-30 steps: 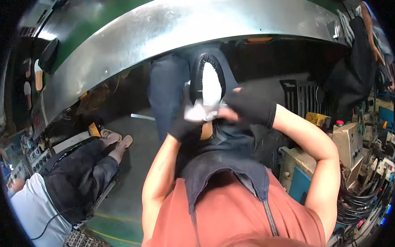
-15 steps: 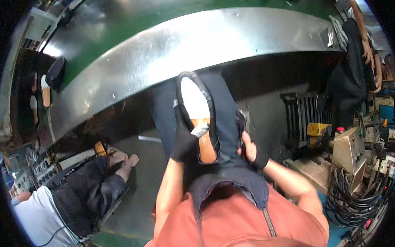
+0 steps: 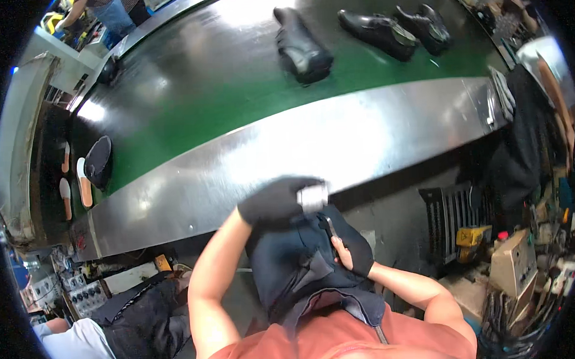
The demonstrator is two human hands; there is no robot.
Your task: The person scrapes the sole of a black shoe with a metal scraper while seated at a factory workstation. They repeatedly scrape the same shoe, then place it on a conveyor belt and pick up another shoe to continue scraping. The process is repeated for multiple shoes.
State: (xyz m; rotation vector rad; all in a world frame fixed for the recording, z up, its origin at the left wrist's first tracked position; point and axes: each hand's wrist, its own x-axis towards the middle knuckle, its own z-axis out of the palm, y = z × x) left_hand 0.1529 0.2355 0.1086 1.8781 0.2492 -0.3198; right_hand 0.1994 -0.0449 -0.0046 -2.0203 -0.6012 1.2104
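The fingers [image 3: 300,190] of the left hand [image 3: 277,202], in a black glove, are curled shut around a small pale cloth pad [image 3: 314,197] that sticks out at their right end. The fingers [image 3: 338,246] of the right hand [image 3: 353,253], in a black fingerless glove, are closed on a dark shoe [image 3: 296,255] that rests on the person's lap, over a dark apron [image 3: 342,301]. The pad sits just above the shoe's upper part, touching or nearly touching it; which, I cannot tell. The left hand is above and to the left of the right one, with the shoe between them. The whole group lies just below the near edge of the steel rim [image 3: 312,147] of a conveyor.

Beyond that rim runs a green belt [image 3: 190,100]. Near its far edge lie a black boot [image 3: 302,46] and, to the right of it, a black shoe [image 3: 377,31] and another black shoe [image 3: 429,24], close together. At the belt's left end sit a dark shoe upper [image 3: 98,162] and pale insoles [image 3: 83,181]. A second person in dark trousers [image 3: 131,318] sits at the lower left. To the right stand a black slatted rack [image 3: 453,221] and a cardboard box [image 3: 512,263].
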